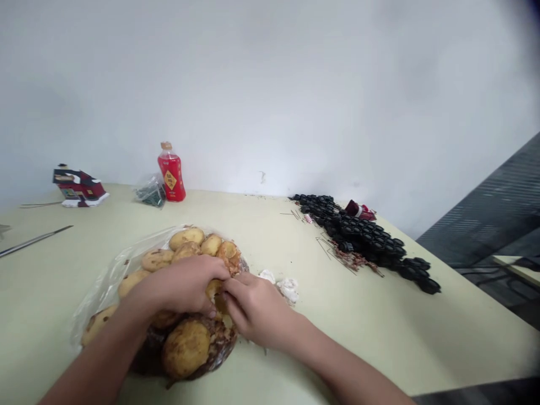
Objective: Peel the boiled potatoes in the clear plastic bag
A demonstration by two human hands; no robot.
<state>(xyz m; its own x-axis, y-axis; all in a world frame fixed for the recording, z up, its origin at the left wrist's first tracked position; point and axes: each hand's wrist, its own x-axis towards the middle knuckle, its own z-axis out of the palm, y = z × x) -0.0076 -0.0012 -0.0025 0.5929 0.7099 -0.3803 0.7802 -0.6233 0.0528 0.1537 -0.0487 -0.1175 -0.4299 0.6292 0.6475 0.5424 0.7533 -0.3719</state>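
My left hand curls round a yellow potato, whose skin looks partly removed. Thumb and fingers of my right hand are pinched together against the right side of that potato; whatever lies between them is hidden. Beneath both hands, a clear plastic bag is spread on the table and holds several more potatoes. One large potato lies at the bag's near side. Brown peelings are scattered beside it.
Crumpled white tissue lies right of the bag. Black plastic pots cover the table's right side, with thin wires nearby. Along the back stand a red bottle, a small bag and a toy house. A metal tool lies left.
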